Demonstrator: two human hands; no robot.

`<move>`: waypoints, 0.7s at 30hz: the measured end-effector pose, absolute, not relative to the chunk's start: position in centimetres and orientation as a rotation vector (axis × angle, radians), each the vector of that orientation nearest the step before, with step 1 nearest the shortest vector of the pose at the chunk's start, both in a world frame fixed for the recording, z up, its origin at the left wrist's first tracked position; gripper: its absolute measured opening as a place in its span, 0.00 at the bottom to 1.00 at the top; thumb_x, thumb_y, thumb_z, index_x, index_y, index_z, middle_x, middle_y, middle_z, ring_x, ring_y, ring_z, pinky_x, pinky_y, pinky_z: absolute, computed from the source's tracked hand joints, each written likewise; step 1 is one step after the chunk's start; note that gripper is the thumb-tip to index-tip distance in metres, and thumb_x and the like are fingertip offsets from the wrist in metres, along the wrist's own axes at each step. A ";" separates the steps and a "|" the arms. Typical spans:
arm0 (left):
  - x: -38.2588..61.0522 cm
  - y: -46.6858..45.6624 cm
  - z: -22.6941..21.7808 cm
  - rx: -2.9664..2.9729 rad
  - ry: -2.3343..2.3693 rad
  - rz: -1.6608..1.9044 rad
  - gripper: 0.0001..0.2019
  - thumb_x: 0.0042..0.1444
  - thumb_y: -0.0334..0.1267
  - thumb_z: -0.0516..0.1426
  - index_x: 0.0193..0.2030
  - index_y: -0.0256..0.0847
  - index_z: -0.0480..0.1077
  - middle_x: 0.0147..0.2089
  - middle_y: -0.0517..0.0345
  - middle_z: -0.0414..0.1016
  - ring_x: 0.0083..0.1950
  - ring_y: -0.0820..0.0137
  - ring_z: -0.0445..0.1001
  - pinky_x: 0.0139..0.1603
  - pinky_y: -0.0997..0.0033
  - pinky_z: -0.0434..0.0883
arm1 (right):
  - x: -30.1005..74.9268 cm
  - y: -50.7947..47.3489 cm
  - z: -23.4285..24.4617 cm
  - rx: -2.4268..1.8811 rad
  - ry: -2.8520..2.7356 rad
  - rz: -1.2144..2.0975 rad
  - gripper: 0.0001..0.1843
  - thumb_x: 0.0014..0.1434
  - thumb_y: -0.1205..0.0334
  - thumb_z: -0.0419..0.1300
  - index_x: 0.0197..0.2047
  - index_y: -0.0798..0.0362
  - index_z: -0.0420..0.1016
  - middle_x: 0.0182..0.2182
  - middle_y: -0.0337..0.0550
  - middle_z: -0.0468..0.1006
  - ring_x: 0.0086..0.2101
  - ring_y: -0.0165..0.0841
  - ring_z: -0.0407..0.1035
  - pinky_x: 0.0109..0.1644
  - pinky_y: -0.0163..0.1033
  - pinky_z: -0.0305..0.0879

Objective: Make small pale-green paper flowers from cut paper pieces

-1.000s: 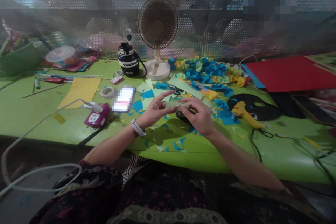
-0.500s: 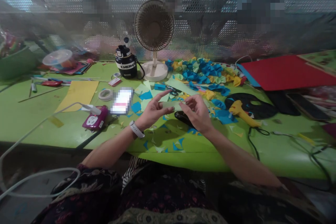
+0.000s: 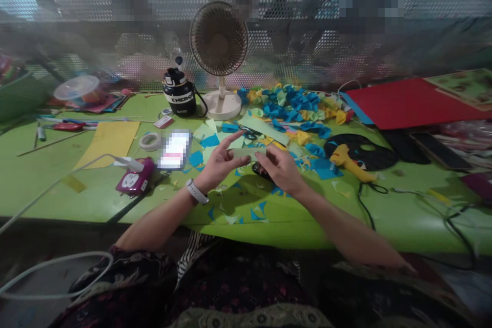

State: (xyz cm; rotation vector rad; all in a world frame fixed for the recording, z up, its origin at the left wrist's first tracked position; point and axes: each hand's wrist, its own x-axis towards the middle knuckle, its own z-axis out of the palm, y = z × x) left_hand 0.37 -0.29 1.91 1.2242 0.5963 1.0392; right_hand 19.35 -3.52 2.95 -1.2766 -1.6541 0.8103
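Between my two hands is a small strip of pale green paper [image 3: 243,152], held just above the table. My left hand [image 3: 222,164] pinches its left end between thumb and fingers, with the index finger stretched out. At the other end, my right hand [image 3: 280,168] grips the paper with thumb and fingertips. Under my right hand lies a black stapler-like object [image 3: 261,170], partly hidden. Behind the hands are scissors [image 3: 249,133] and loose pale green paper [image 3: 265,129]. Small blue scraps [image 3: 258,212] lie in front.
A fan [image 3: 221,107] and a black bottle [image 3: 180,93] stand at the back, beside a heap of folded blue, yellow and green paper [image 3: 292,102]. To the right is a yellow glue gun [image 3: 351,164]; to the left, a phone [image 3: 175,151], tape roll [image 3: 149,141] and purple power socket [image 3: 134,178].
The view has shifted slightly, so the table things sit a little further left. Both hands still hold the paper strip; my right fingers have curled in a little more.
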 end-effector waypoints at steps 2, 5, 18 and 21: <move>0.4 -0.3 1.9 1.215 0.598 1.041 0.41 0.51 0.39 0.69 0.70 0.44 0.58 0.43 0.54 0.83 0.40 0.70 0.80 0.50 0.66 0.76 | 19.3 -3.5 2.9 -1.273 -1.673 0.798 0.26 0.61 0.36 0.57 0.26 0.48 0.60 0.19 0.37 0.71 0.22 0.32 0.66 0.29 0.39 0.61; 0.4 -0.3 1.9 1.200 0.605 1.038 0.41 0.50 0.39 0.70 0.69 0.44 0.59 0.41 0.56 0.82 0.39 0.72 0.79 0.49 0.67 0.76 | 19.3 -3.6 3.0 -1.277 -1.701 0.759 0.26 0.62 0.35 0.55 0.25 0.48 0.60 0.18 0.36 0.70 0.22 0.32 0.66 0.30 0.39 0.61; -0.4 0.4 2.1 1.452 0.799 0.877 0.39 0.46 0.38 0.72 0.65 0.37 0.65 0.35 0.56 0.79 0.33 0.73 0.76 0.39 0.72 0.74 | 18.9 -3.3 3.3 -1.296 -1.916 0.511 0.30 0.62 0.31 0.49 0.24 0.48 0.53 0.19 0.34 0.59 0.23 0.30 0.55 0.30 0.38 0.53; -0.8 0.6 2.3 1.476 0.790 0.861 0.39 0.47 0.38 0.71 0.65 0.38 0.65 0.36 0.54 0.80 0.32 0.72 0.76 0.37 0.71 0.74 | 19.1 -3.5 3.6 -1.307 -1.890 0.558 0.30 0.61 0.31 0.51 0.24 0.48 0.55 0.18 0.35 0.61 0.22 0.30 0.56 0.29 0.38 0.54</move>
